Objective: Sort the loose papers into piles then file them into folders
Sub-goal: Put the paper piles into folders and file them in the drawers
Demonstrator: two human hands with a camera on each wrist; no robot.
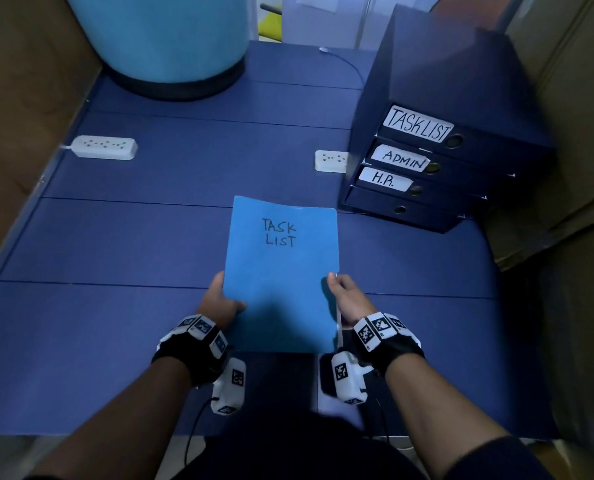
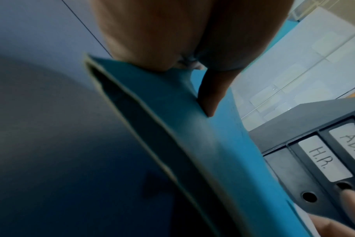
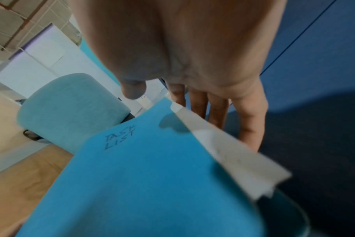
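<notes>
A light blue folder [image 1: 281,271] marked "TASK LIST" is held above the dark blue table [image 1: 115,244], in front of me. My left hand [image 1: 221,299] grips its left edge, thumb on top. My right hand [image 1: 344,296] grips its right edge, thumb on the cover and fingers [image 3: 217,112] beneath. White papers [image 3: 229,154] stick out of the folder's right side. In the left wrist view the folder [image 2: 203,136] shows edge-on with my thumb pressing its cover.
A dark blue stack of drawers [image 1: 437,161] labelled TASK LIST, ADMIN and H.R. stands at the right. Two white power strips [image 1: 104,147] [image 1: 331,161] lie on the table. A large light blue cylinder [image 1: 164,39] stands at the back left. Cardboard boxes [image 1: 572,116] flank the right side.
</notes>
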